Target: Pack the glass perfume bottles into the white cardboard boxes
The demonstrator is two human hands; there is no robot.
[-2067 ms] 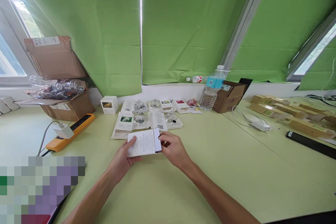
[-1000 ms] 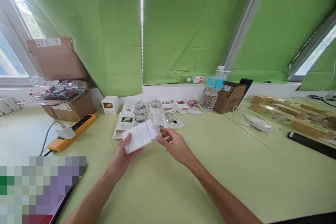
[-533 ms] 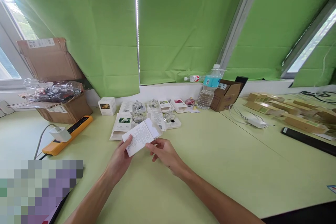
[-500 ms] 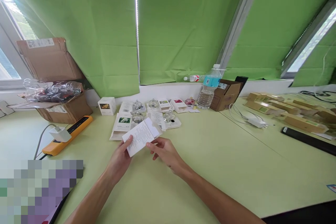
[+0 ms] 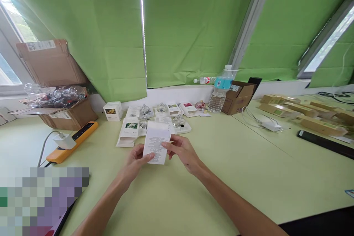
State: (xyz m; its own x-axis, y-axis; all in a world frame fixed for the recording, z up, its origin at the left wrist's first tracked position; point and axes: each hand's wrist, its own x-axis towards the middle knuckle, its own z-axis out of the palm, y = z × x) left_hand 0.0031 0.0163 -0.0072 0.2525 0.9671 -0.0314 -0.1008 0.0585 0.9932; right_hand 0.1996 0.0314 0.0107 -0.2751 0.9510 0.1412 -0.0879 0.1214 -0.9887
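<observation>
Between my two hands a small white carton point(image 5: 157, 145), printed with fine text, is held up over the table with its top edge tilted away. My left hand point(image 5: 136, 160) grips its lower left side, thumb across the printed face. At the right edge my right hand point(image 5: 184, 151) pinches the carton with the thumb in front. Just behind it lie an opened white box with a flower picture point(image 5: 131, 127) and several clear glass jars with domed lids point(image 5: 178, 121). A closed white box with a yellow flower picture point(image 5: 113, 111) stands further left.
An orange power strip point(image 5: 79, 140) with a white plug lies at left, near an open cardboard box point(image 5: 66, 114) of plastic bottles. A large water bottle point(image 5: 219, 92) stands behind. At right are a charger point(image 5: 271, 125), several long packaged boxes point(image 5: 315, 121) and a black bar point(image 5: 326, 143).
The carton has moved right and turned more upright. My right hand has shifted up its right edge and closed on it; my left thumb has slid lower across the face.
</observation>
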